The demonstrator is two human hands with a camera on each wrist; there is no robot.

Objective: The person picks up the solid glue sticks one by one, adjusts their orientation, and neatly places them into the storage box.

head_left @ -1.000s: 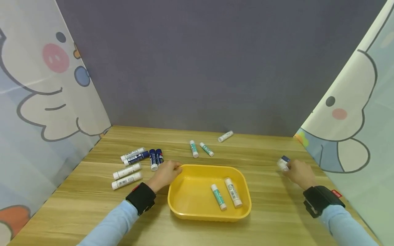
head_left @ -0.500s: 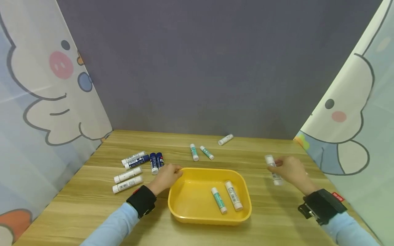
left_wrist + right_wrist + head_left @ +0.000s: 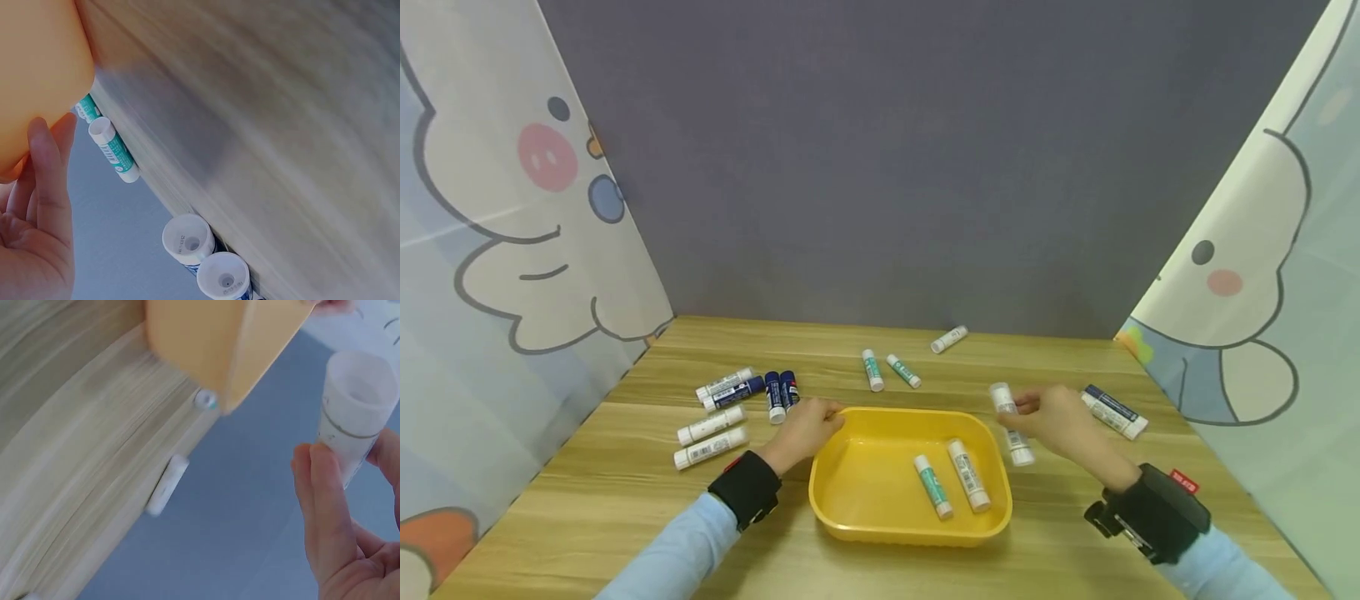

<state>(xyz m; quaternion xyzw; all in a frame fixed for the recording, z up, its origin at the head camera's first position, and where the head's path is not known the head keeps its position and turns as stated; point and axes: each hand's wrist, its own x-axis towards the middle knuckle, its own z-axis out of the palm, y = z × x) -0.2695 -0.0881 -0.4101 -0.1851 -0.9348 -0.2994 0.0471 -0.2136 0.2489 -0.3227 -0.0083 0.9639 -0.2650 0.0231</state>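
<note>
A yellow tray [image 3: 865, 500] sits at the middle of the wooden table, with a green-labelled glue stick [image 3: 932, 483] and a white glue stick [image 3: 968, 473] lying in it. My left hand [image 3: 805, 429] rests against the tray's far left corner [image 3: 37, 75], fingers touching the rim. My right hand [image 3: 1056, 421] holds a white glue stick [image 3: 1011, 422] in its fingertips just above the tray's right edge; the stick's cap end [image 3: 356, 412] shows close up in the right wrist view.
Several white and blue glue sticks [image 3: 737, 400] lie left of the tray. Two green-labelled sticks [image 3: 887, 369] and a white one [image 3: 949, 338] lie behind it. A blue-and-white stick [image 3: 1114, 410] lies at the right. Cartoon-printed curtains close both sides, a grey wall the back.
My right hand picked a white glue stick up at the right side and carried it left to the tray's right edge. A blue-and-white stick stays where the hand was. The left hand kept still.
</note>
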